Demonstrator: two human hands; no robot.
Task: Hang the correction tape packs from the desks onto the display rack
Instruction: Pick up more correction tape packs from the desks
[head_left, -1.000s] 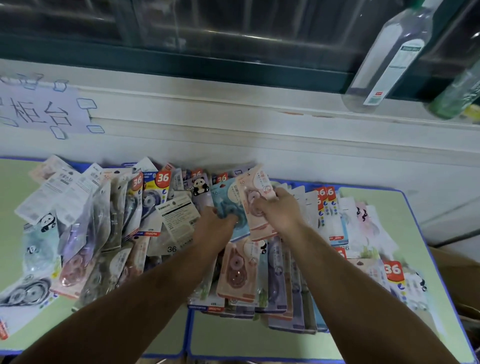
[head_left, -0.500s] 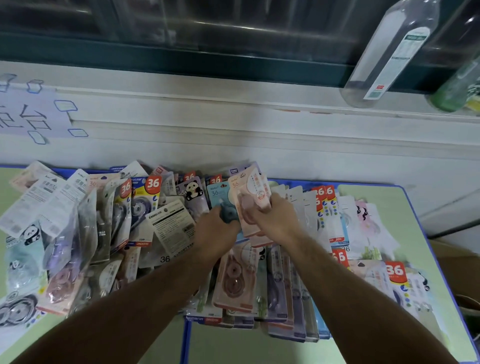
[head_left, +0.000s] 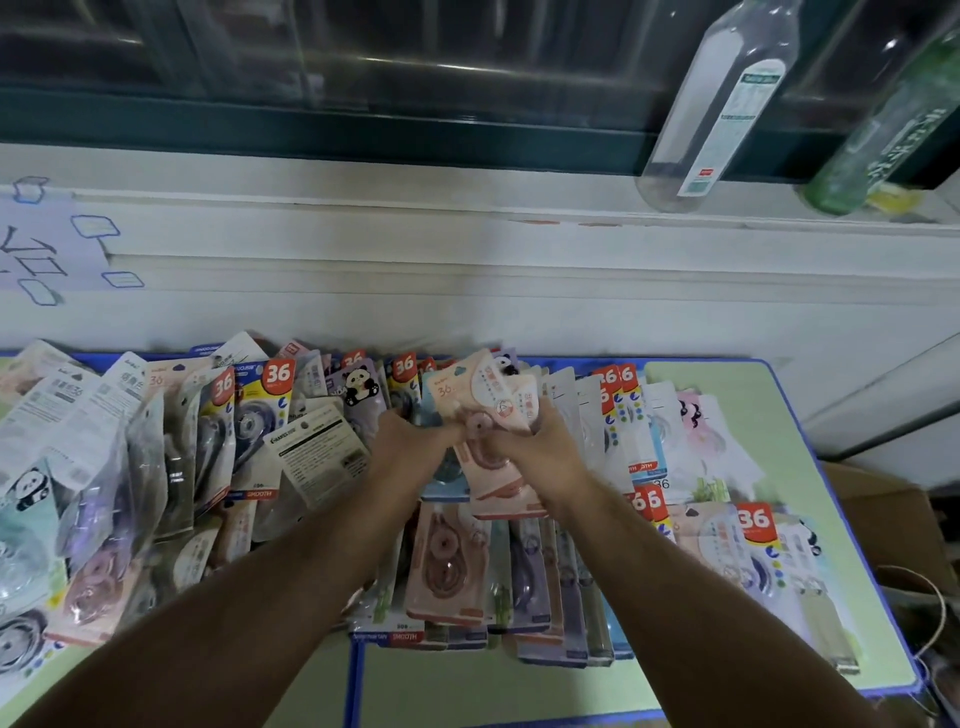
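While the pink correction tape packs (head_left: 496, 410) are being held just above the heap (head_left: 311, 447) on the desks (head_left: 727, 379), the right hand (head_left: 545, 447) is clamping one side and the left hand (head_left: 410, 447) is pinching the other, probably squaring them so their hang holes line up for the rack.

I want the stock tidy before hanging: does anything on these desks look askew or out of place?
Yes: the left heap of packs lies jumbled and tilted, with one back-up pack askew on top, unlike the neat rows to its right. No damage shows.
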